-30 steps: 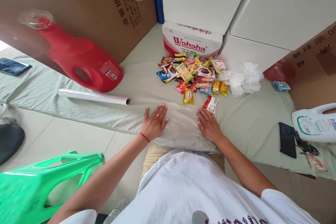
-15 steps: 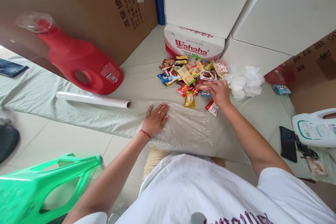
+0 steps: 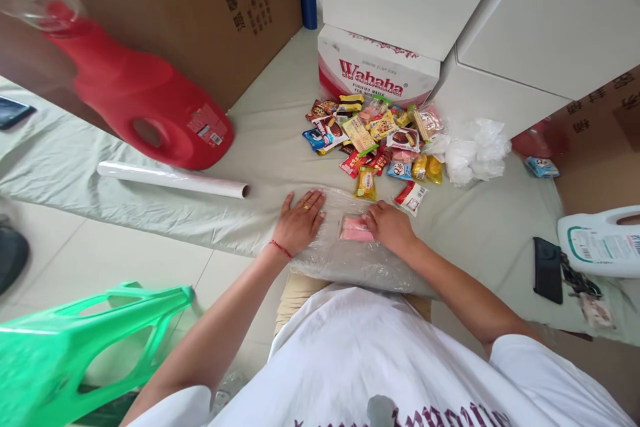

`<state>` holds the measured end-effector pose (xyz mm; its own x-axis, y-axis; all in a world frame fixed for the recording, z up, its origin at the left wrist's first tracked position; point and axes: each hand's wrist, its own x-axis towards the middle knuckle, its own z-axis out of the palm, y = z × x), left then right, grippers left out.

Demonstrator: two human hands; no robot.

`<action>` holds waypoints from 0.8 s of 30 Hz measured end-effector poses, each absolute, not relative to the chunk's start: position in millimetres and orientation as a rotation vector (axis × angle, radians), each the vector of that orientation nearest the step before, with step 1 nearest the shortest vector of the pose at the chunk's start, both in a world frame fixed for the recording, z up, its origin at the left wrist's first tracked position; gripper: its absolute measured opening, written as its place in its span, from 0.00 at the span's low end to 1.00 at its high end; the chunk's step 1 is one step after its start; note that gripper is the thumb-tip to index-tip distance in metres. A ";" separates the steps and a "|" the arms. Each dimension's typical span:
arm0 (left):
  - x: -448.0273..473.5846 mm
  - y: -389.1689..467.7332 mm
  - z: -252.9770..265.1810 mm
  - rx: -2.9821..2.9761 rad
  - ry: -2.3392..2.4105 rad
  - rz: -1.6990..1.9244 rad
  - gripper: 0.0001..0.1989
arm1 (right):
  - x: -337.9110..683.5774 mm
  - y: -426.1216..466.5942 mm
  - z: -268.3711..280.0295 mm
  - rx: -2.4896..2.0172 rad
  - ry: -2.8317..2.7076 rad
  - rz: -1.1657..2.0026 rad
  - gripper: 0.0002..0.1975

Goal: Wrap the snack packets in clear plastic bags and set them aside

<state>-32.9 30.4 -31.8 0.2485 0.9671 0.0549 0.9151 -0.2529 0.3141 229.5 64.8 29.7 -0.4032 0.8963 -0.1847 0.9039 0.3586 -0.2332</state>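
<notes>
My left hand (image 3: 300, 220) lies flat with fingers stretched out on a sheet of clear plastic film (image 3: 335, 260) at the front edge of the cloth-covered surface. To its right, my right hand (image 3: 393, 227) grips the right end of a pink wrapped snack (image 3: 357, 229), which is over the middle of the film. Just beyond the hands is a pile of colourful packaged snacks (image 3: 360, 133). A yellow snack packet (image 3: 365, 183) and a red and white packet (image 3: 411, 197) lie at the pile's near side.
A white roll of film (image 3: 173, 179) and a red jug (image 3: 165, 107) lie to the left. Behind the snacks stands a Wahaba-style carton (image 3: 375, 67); crumpled white plastic bags (image 3: 475, 150) sit beside them. A phone (image 3: 547, 270) and white bottle (image 3: 600, 243) are right, a green stool (image 3: 100, 347) lower left.
My right hand has come back from the pile towards me, bringing the pink wrapped snack over the film. My left hand stays flat. The view has shifted slightly.
</notes>
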 end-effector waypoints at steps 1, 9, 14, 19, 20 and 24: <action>-33.0 30.5 -32.0 2.303 1.766 0.354 0.29 | 233.3 69.7 33.9 1.747 2.566 -0.323 0.18; -32.0 30.9 -29.6 2.288 1.760 0.342 0.29 | 295.5 204.4 32.8 1.960 2.818 0.140 0.15; -32.4 30.5 -29.8 2.267 1.756 0.366 0.28 | 314.6 224.8 44.6 1.987 2.943 0.031 0.18; -32.5 31.0 -31.2 2.255 1.743 0.371 0.28 | 308.0 151.8 79.8 1.955 2.947 -0.697 0.22; -32.5 31.1 -31.4 2.255 1.745 0.366 0.28 | 299.9 135.1 79.3 1.879 2.879 -0.957 0.23; -32.4 31.0 -31.5 2.269 1.752 0.361 0.29 | 252.4 89.6 50.3 1.494 2.790 -1.256 0.22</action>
